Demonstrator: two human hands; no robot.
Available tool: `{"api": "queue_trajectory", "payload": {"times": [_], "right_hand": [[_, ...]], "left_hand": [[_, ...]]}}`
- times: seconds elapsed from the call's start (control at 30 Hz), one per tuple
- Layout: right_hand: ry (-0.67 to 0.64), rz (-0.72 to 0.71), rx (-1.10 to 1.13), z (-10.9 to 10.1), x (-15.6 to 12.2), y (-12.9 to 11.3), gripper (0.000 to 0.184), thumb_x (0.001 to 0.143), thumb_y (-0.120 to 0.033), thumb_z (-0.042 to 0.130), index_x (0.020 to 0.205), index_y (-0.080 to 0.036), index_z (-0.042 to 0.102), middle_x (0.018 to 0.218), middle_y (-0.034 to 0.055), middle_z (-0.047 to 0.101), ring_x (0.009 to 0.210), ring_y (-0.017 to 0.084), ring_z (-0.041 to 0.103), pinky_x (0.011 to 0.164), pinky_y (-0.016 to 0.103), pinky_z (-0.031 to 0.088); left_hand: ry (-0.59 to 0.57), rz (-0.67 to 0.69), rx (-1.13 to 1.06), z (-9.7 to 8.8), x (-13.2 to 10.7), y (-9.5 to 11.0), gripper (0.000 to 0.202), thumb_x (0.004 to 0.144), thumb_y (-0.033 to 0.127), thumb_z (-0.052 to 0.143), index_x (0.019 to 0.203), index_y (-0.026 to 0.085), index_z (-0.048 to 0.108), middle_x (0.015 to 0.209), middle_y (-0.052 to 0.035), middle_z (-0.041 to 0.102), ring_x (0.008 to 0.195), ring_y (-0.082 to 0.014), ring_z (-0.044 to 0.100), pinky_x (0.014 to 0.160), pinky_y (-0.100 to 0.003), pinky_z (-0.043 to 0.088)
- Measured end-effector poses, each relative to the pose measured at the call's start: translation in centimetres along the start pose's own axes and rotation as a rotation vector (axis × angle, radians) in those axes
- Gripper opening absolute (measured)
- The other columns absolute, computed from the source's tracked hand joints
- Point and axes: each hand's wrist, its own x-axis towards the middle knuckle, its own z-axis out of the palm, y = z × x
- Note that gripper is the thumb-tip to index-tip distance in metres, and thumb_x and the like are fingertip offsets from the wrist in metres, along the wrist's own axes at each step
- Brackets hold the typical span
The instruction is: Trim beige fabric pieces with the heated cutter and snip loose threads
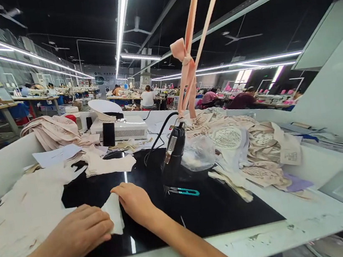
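Observation:
A small piece of white fabric (115,214) is held between both hands over the glossy black board (219,206). My left hand (82,228) has its fingers closed on the piece's left side. At the upper right corner, my right hand (133,201) pinches the fabric between thumb and fingers. Left of my hands spread pale cut fabric pieces (26,206), some overlapping the board. Right of my right hand lie teal-handled thread snips (184,191). Above them a black handheld tool (174,149) hangs from a knotted peach strap (187,67).
Heaps of beige fabric pieces (261,142) and a clear plastic bag (198,154) occupy the right side. Behind the board stand a white box-shaped device (130,127) and a dark phone (108,134). A low white wall (7,154) edges the table. People sit at sewing tables beyond.

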Motion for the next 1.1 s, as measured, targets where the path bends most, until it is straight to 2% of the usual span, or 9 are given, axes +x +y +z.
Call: {"api": "queue_trajectory", "payload": {"times": [0.2, 0.3, 0.4, 0.63, 0.8, 0.87, 0.93, 1.03, 1.1], "right_hand": [[0.05, 0.024, -0.357, 0.6, 0.4, 2.6, 0.017, 0.103, -0.029, 0.071, 0.115, -0.017, 0.071, 0.115, 0.0058, 0.073, 0.104, 0.022, 0.073, 0.091, 0.043, 0.063], [0.118, 0.028, -0.437, 0.4, 0.3, 2.8, 0.019, 0.104, -0.025, 0.068, 0.121, -0.017, 0.069, 0.12, 0.0076, 0.072, 0.109, 0.024, 0.071, 0.092, 0.044, 0.062], [0.144, -0.092, -0.446, 0.6, -0.5, 1.8, 0.018, 0.106, -0.018, 0.062, 0.123, -0.019, 0.068, 0.122, 0.0082, 0.073, 0.113, 0.023, 0.069, 0.093, 0.038, 0.058], [0.155, -0.256, -0.449, 2.2, -2.0, 0.3, 0.018, 0.105, -0.013, 0.06, 0.092, -0.019, 0.071, 0.09, 0.0032, 0.075, 0.083, 0.021, 0.069, 0.069, 0.035, 0.052], [0.248, -0.384, -0.39, 0.0, -4.3, -0.1, 0.019, 0.107, -0.014, 0.055, 0.118, -0.019, 0.07, 0.111, 0.0042, 0.078, 0.098, 0.019, 0.07, 0.083, 0.032, 0.053], [0.372, -0.457, -0.348, -1.8, -5.7, -0.3, 0.026, 0.109, -0.014, 0.049, 0.125, -0.021, 0.068, 0.12, 0.0046, 0.078, 0.109, 0.018, 0.069, 0.097, 0.032, 0.051], [0.65, -0.517, -0.313, -4.0, -7.0, -0.2, 0.03, 0.11, -0.014, 0.046, 0.124, -0.024, 0.07, 0.113, 0.0029, 0.081, 0.109, 0.017, 0.069, 0.106, 0.031, 0.047], [1.058, -0.483, -0.425, -6.9, -7.9, 1.0, 0.024, 0.102, -0.013, 0.063, 0.122, -0.026, 0.071, 0.102, 0.0025, 0.079, 0.099, 0.018, 0.07, 0.103, 0.032, 0.051], [1.267, -0.359, -0.4, -8.1, -7.8, 2.3, 0.039, 0.095, -0.014, 0.075, 0.13, -0.028, 0.066, 0.105, 0.0035, 0.074, 0.1, 0.021, 0.07, 0.101, 0.036, 0.054]], "left_hand": [[-0.115, -0.059, -0.06, 2.6, -0.2, 0.5, 0.029, 0.114, 0.035, 0.047, 0.122, 0.027, 0.074, 0.116, -0.0001, 0.08, 0.105, -0.0173, 0.074, 0.097, -0.024, 0.056], [-0.114, -0.06, -0.079, 2.5, -0.3, 0.3, 0.03, 0.114, 0.032, 0.046, 0.122, 0.027, 0.075, 0.116, -0.0001, 0.08, 0.105, -0.0173, 0.074, 0.098, -0.024, 0.057], [-0.1, -0.05, -0.076, 2.5, -0.5, 0.2, 0.029, 0.114, 0.029, 0.046, 0.122, 0.027, 0.074, 0.117, 0.0002, 0.08, 0.106, -0.0171, 0.074, 0.099, -0.024, 0.057], [-0.132, -0.04, -0.065, 2.2, -1.1, -0.2, 0.028, 0.114, 0.028, 0.046, 0.124, 0.027, 0.072, 0.118, 0.0003, 0.079, 0.108, -0.0171, 0.074, 0.101, -0.023, 0.056], [-0.21, -0.051, -0.132, 1.1, -1.1, -0.1, 0.028, 0.114, 0.024, 0.044, 0.117, 0.026, 0.072, 0.115, 0.0003, 0.078, 0.104, -0.0159, 0.073, 0.106, -0.024, 0.054], [-0.209, -0.062, -0.146, 0.9, -1.0, 0.0, 0.029, 0.113, 0.021, 0.044, 0.116, 0.026, 0.073, 0.115, 0.0007, 0.078, 0.103, -0.0151, 0.074, 0.113, -0.027, 0.051], [-0.183, -0.078, -0.134, 0.9, -0.9, 0.1, 0.03, 0.113, 0.02, 0.044, 0.119, 0.027, 0.073, 0.117, 0.0006, 0.078, 0.106, -0.015, 0.074, 0.119, -0.03, 0.048], [-0.151, -0.078, -0.097, 1.3, -0.6, 0.2, 0.029, 0.114, 0.023, 0.046, 0.124, 0.027, 0.073, 0.123, 0.0011, 0.078, 0.114, -0.0153, 0.074, 0.12, -0.029, 0.048], [-0.151, -0.083, -0.08, 1.7, -0.4, 0.3, 0.027, 0.113, 0.028, 0.049, 0.13, 0.028, 0.071, 0.127, 0.0018, 0.078, 0.118, -0.0158, 0.073, 0.116, -0.026, 0.051]]}}
